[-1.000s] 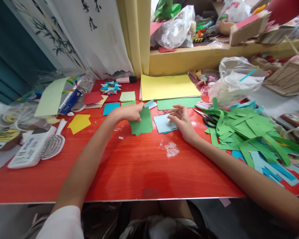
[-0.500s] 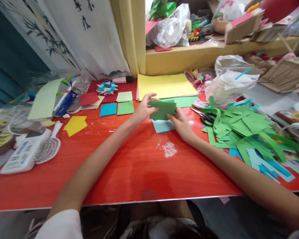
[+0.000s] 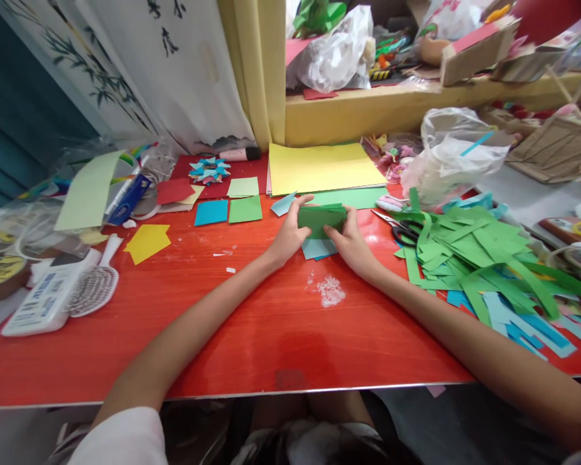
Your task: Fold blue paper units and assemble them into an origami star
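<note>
Both hands hold a small stack of dark green paper squares (image 3: 321, 218) edge-on just above the red table (image 3: 252, 323). My left hand (image 3: 290, 232) grips its left end, thumb over the top. My right hand (image 3: 351, 242) grips the right end. Under the stack lie light blue paper squares (image 3: 318, 248). A light blue scrap (image 3: 283, 204) lies just to the left of my left hand.
Black-handled scissors (image 3: 401, 228) and a heap of green paper strips (image 3: 474, 258) lie to the right. Yellow sheets (image 3: 319, 168) lie behind, blue and green squares (image 3: 228, 210) and a paper star (image 3: 208, 170) to the left. A hairbrush (image 3: 94, 284) is at far left.
My left hand lifted the green squares from the table and carried them right; my right hand joined it. Both hands have now lowered the stack over the light blue squares.
</note>
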Available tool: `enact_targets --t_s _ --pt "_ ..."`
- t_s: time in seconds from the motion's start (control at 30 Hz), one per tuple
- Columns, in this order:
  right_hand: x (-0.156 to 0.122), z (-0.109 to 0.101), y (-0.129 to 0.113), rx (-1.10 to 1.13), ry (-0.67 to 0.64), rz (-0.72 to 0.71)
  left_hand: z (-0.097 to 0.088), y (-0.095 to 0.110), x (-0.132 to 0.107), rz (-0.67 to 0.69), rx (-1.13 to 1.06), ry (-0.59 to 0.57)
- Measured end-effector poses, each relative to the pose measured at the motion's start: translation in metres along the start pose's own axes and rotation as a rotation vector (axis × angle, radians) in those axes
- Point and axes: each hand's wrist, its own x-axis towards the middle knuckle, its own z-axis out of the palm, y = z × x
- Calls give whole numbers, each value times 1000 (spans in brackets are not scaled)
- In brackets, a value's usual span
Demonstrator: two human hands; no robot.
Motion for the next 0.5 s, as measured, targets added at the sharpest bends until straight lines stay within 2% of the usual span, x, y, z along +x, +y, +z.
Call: enact_targets --t_s 0.27,0.4,0.5 --pt "-1 2 -2 -16 23 -12 2 -10 -2 -21 79 22" --pt "-3 2 -7 -59 5 20 4 -15 0 -24 130 -6" --pt "-3 1 -9 8 31 84 4 -15 -1 -20 222 -20"
